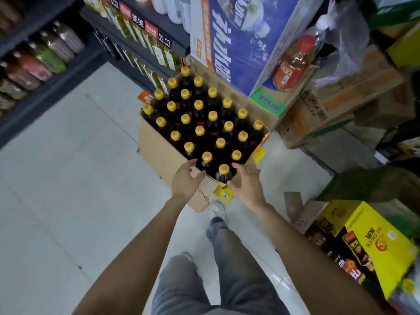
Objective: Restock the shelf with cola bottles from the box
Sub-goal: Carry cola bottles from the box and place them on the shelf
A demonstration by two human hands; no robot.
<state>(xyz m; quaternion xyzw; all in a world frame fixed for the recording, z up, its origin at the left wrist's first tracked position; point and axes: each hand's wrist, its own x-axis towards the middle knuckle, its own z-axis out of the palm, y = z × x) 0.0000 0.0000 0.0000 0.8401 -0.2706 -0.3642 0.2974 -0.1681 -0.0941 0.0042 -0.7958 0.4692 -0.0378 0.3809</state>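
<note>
An open cardboard box (159,153) stands on the floor, filled with several dark cola bottles with yellow caps (200,130). Both my hands reach toward its near corner. My left hand (187,178) hovers at the box's near-left wall, fingers loosely spread, holding nothing. On the other side of the nearest bottle (223,172) is my right hand (245,181), fingers relaxed and open, close beside that bottle, and no grip shows. Dark shelves (56,87) with other bottled drinks run along the left and far side.
Stacked cartons (241,42) and brown boxes (341,98) crowd the right behind the cola box. A yellow and black carton (372,244) lies at the lower right. My legs and a shoe (217,209) stand on the white tiled floor (68,189) just before the box.
</note>
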